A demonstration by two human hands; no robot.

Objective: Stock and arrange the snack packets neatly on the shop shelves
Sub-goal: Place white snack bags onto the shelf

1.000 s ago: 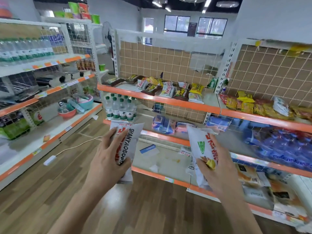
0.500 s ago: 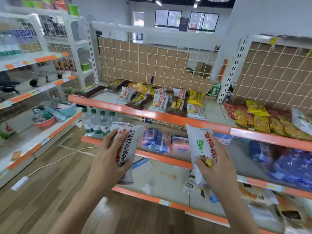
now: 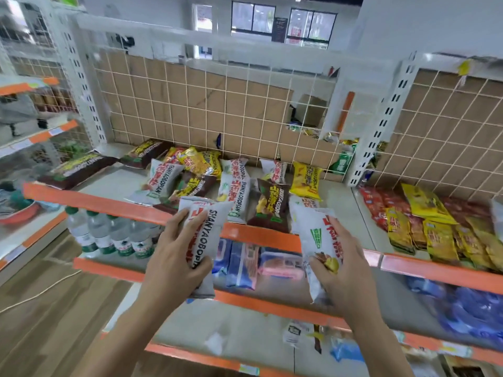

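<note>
My left hand (image 3: 174,257) grips a white snack packet (image 3: 206,227) with red and black lettering, held upright in front of the top shelf's orange edge (image 3: 103,204). In my right hand (image 3: 343,268) is a second white packet (image 3: 315,229) with a green mark and red print, gripped from its right side. Both packets hang just short of the top shelf, where several white, yellow and brown snack packets (image 3: 234,186) lie jumbled.
Yellow and red packets (image 3: 424,227) fill the adjoining shelf on the right. Water bottles (image 3: 109,235) and blue and pink packs (image 3: 245,262) sit on the shelf below. A wire grid with cardboard (image 3: 204,110) backs the shelf. Wooden floor lies lower left.
I have come closer to the shelving, and both hands have carried their packets up and forward to the top shelf's front edge. Each hand keeps its grip.
</note>
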